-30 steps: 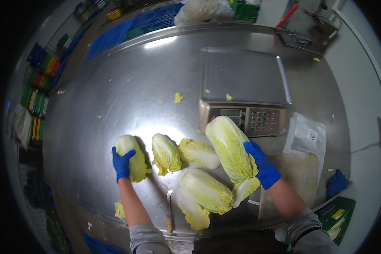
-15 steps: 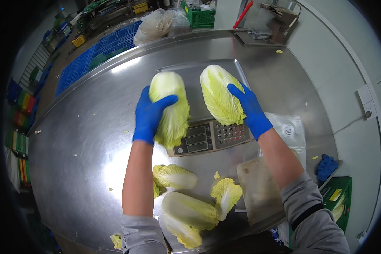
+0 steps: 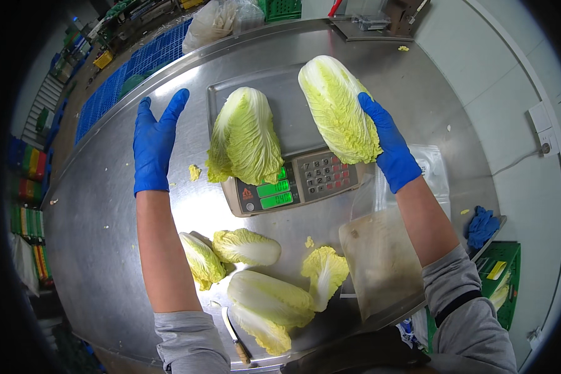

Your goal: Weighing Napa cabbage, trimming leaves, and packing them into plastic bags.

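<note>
A napa cabbage half (image 3: pixel 246 137) lies on the steel pan of a weighing scale (image 3: pixel 293 181), its leaves hanging over the lit display. My left hand (image 3: pixel 153 146), in a blue glove, hovers open just left of it, fingers spread and apart from it. My right hand (image 3: pixel 389 146), also blue-gloved, grips a second cabbage half (image 3: pixel 336 106) and holds it over the right side of the pan. Both forearms reach in from the lower edge.
Several cut cabbage pieces (image 3: pixel 255 287) lie near the front of the steel table (image 3: pixel 93 218). A knife (image 3: pixel 235 336) rests by the front edge, a cutting board (image 3: pixel 380 262) at right. Clear plastic bags (image 3: pixel 430 168), blue crates (image 3: pixel 124 75) and a green crate (image 3: pixel 502 280) surround the table.
My left hand has let go of the cabbage half, which now rests on the scale pan, and has drawn away to the left. My right hand still holds its half over the pan.
</note>
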The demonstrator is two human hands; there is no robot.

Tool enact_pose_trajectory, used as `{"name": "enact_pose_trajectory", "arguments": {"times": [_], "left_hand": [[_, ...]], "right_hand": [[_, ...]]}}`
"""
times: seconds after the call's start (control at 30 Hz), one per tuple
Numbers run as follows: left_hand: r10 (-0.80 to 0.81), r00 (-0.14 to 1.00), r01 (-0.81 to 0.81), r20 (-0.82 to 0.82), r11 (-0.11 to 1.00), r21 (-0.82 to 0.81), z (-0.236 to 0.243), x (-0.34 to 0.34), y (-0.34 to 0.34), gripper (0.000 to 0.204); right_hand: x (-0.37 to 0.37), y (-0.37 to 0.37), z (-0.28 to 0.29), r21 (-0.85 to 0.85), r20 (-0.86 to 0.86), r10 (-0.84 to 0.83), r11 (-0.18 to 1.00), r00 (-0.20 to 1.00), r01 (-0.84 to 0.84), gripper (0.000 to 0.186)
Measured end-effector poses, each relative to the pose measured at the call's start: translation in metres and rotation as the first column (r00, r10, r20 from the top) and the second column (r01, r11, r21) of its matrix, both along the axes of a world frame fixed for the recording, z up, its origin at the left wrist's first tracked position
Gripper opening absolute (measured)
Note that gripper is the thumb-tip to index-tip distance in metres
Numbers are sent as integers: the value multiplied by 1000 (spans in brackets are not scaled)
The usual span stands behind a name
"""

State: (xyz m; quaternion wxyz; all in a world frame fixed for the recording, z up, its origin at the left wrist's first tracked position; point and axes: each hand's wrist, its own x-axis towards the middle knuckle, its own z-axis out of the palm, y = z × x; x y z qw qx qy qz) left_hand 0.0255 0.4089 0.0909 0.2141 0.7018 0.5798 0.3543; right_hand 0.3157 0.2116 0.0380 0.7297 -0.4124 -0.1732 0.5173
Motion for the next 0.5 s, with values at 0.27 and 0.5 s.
{"name": "enact_pose_trajectory", "arguments": {"times": [0.27,0.5], "left_hand": [[-201,977,195,-65,977,-87,-26,21,-19,108],[-267,962,251,-61,950,-186,-44,36,-15,115]], "right_hand": [[-4,12,-16,-55,41,18,998,999,-15,51],[-2,28,-30,-15,-18,31,999,999,-31,48]]}}
